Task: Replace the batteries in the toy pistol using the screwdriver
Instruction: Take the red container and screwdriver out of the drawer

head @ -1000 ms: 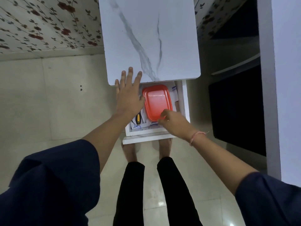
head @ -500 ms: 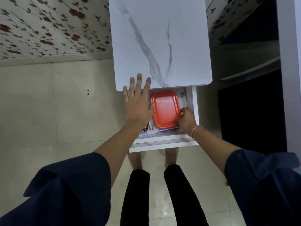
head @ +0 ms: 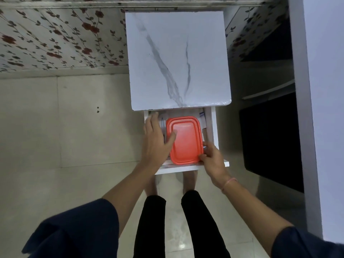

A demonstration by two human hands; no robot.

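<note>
A red lidded plastic box (head: 184, 140) lies in the pulled-out white drawer (head: 214, 127) under the marble-topped side table (head: 176, 58). My left hand (head: 156, 140) reaches into the drawer's left part with fingers extended, its thumb touching the box's left edge. My right hand (head: 212, 161) grips the box's near right corner. A thin metal shaft (head: 162, 125) shows beside my left hand. Neither a toy pistol nor batteries are visible.
Papers (head: 202, 118) lie under and behind the box. A floral-papered wall (head: 61, 38) runs along the far side, a white pillar (head: 323, 108) rises at right, and a dark unit (head: 270, 142) stands beside the table. My legs stand on the tiled floor (head: 74, 127) below the drawer.
My left hand has come off the tabletop edge and gone down into the drawer beside the box. My right hand shifted to the box's near right corner and took hold of it.
</note>
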